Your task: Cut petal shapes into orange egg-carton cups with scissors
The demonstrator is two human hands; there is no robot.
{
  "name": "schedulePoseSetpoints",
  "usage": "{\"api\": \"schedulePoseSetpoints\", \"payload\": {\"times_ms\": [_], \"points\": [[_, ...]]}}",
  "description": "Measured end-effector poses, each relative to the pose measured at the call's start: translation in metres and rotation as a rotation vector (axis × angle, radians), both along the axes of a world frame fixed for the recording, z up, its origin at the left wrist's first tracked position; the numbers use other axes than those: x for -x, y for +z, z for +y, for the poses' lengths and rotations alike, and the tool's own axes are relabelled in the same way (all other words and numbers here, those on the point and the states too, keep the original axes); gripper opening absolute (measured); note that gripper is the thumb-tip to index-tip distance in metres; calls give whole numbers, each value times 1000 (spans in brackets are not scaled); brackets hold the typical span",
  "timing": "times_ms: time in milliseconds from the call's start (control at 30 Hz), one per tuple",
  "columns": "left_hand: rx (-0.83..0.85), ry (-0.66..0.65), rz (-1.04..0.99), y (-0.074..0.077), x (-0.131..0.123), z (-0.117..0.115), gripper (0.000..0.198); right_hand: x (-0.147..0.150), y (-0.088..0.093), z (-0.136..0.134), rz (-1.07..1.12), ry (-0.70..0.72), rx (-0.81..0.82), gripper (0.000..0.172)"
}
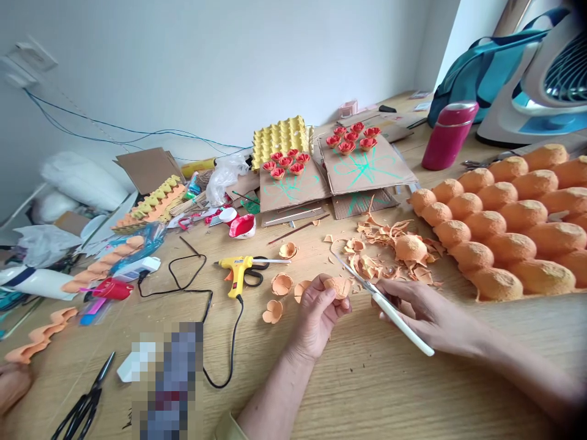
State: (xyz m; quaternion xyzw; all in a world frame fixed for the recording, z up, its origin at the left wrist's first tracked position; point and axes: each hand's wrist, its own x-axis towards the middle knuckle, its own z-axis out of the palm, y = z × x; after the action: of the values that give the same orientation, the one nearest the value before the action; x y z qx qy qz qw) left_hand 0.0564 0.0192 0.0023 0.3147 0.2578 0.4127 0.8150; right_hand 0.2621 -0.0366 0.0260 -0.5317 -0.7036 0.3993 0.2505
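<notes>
My left hand (316, 321) pinches a small orange egg-carton cup (338, 286) between thumb and fingers. White-handled scissors (402, 324) are in my right hand (424, 311), which is closed around the handle. Their blades (353, 269) point up and left, close beside the cup; whether they touch it I cannot tell. Left of my left hand lie several cut petal-shaped cups (281, 283). Just beyond both hands is a heap of orange carton scraps (367, 266), with an uncut cup (410, 249) among them.
A large orange egg tray (499, 244) fills the right side. A yellow glue gun (238, 275) with its black cord lies centre-left. Cardboard sheets (364, 168) carry red flowers. A magenta bottle (449, 135) stands behind. Black scissors (87, 397) and another person's hand (13, 386) are at left.
</notes>
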Motion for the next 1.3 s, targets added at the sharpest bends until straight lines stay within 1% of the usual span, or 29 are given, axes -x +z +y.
{"api": "schedulePoseSetpoints", "payload": {"times_ms": [100, 200, 333, 433, 667, 933, 1033, 1200, 1300], "points": [[-56, 44, 108, 1, -2, -2, 30, -3, -5, -1, -203, 34, -173, 22], [-76, 110, 183, 2, -4, -3, 34, -6, -10, 0, -329, 61, -330, 19], [-43, 193, 187, 3, -5, 0, 34, -7, -12, 2, -412, 64, -429, 23], [-19, 218, 166, 3, -5, 2, 32, -6, -13, 2, -447, 41, -447, 24], [76, 213, 91, 5, -4, 0, 28, -4, -20, 0, -502, -28, -512, 21], [87, 170, 107, 5, -3, -1, 28, -3, -20, 2, -553, -47, -590, 19], [77, 170, 126, 5, -4, -1, 28, -2, -19, 1, -552, -37, -585, 19], [33, 156, 210, 5, -6, -3, 30, 0, -17, 1, -535, -32, -511, 22], [22, 141, 234, 5, -8, -4, 30, 2, -15, 1, -523, -34, -495, 23]]}}
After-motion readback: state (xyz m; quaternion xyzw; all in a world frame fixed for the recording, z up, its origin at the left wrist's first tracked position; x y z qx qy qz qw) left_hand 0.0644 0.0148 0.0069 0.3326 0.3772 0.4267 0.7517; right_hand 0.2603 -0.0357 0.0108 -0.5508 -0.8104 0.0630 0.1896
